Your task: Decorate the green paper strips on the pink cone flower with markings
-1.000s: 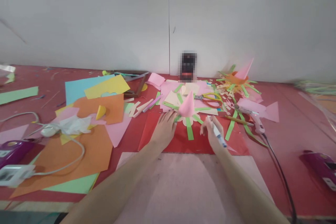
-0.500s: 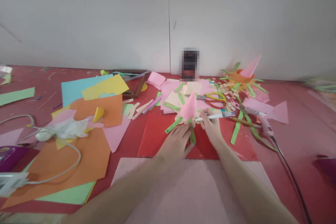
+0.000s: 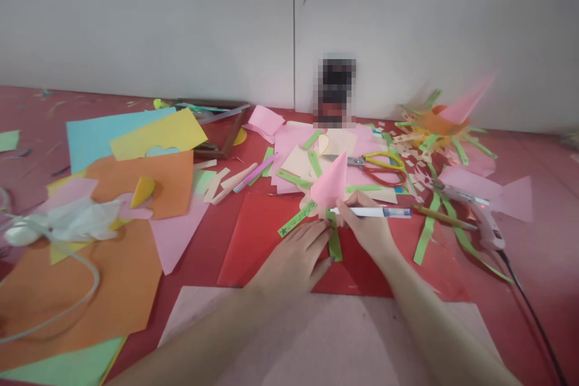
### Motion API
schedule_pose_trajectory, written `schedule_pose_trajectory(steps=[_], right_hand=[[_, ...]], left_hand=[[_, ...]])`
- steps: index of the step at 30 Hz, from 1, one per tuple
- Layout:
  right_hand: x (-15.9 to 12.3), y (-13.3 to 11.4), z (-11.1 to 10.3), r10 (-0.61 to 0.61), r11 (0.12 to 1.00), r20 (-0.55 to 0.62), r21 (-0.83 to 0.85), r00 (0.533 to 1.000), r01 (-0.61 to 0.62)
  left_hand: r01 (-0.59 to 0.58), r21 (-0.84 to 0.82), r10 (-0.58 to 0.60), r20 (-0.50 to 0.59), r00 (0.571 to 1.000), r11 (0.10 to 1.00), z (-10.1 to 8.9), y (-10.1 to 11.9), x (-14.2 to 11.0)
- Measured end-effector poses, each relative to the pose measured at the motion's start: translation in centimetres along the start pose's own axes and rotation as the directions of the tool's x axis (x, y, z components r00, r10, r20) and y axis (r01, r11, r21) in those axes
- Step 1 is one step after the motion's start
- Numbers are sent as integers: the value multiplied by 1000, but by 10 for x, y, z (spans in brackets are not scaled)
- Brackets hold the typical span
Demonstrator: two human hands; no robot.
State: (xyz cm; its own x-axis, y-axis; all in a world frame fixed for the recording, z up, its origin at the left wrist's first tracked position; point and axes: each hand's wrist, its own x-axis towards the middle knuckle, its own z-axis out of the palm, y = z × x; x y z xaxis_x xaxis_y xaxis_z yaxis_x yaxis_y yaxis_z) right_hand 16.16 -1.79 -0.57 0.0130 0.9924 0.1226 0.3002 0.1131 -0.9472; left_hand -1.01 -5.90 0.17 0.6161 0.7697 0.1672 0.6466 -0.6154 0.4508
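My right hand (image 3: 367, 226) is closed around a white pen (image 3: 377, 212), whose tip points left at the upper end of a green paper strip (image 3: 335, 244). This strip hangs down below a pink paper cone (image 3: 331, 180), which stands upright with green strips around its base. My left hand (image 3: 292, 256) lies flat beside the strip, fingers stretched out over the lower edge of the craft. Another green strip (image 3: 296, 221) to its upper left carries dark drawn loops and a star. Under the craft is a red sheet (image 3: 248, 235). Fingers partly hide the cone's base.
Scissors (image 3: 384, 169) lie behind the cone. A glue gun (image 3: 486, 217) with a black cord rests at right, near a finished-looking paper craft with a pink cone (image 3: 468, 99). Orange sheets (image 3: 122, 289) and a white cable (image 3: 85, 268) spread at left. A tray (image 3: 230, 139) stands behind.
The view has shifted slightly and come closer. The pen has levelled out in my right hand, its tip now at the strip below the cone. My left hand stays flat beside it.
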Motion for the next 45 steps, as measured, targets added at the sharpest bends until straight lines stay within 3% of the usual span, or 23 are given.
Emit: schedule_pose_trajectory(steps=[5,9,16,26,32,38,45], right_hand=[[0,1,0,-18,999,23,-50,1000,19],[0,1,1,-21,990,-22,-139,1000,18],[0,-1,1,-14,1000,-19,-28,1000,13],[0,0,1,-3,994,7,-106,1000,4],[-1,-3,2,1,990,-57,-143,998,-9],[-1,-5,0,-3,998,-28,-57,1000,1],[-1,-2,1,-18,995,-52,-101,999,13]], left_hand=[[-9,15,9,11,1000,1000,1,-3,0],[-32,40,31,20,999,999,-1,-3,2],[-58,44,59,-5,998,997,-3,-2,4],[-69,61,69,1,998,996,-3,-3,3],[-66,71,65,15,998,995,-4,-3,3],[-64,66,64,8,998,996,-3,-3,3],[-63,57,62,12,998,996,-3,-3,3]])
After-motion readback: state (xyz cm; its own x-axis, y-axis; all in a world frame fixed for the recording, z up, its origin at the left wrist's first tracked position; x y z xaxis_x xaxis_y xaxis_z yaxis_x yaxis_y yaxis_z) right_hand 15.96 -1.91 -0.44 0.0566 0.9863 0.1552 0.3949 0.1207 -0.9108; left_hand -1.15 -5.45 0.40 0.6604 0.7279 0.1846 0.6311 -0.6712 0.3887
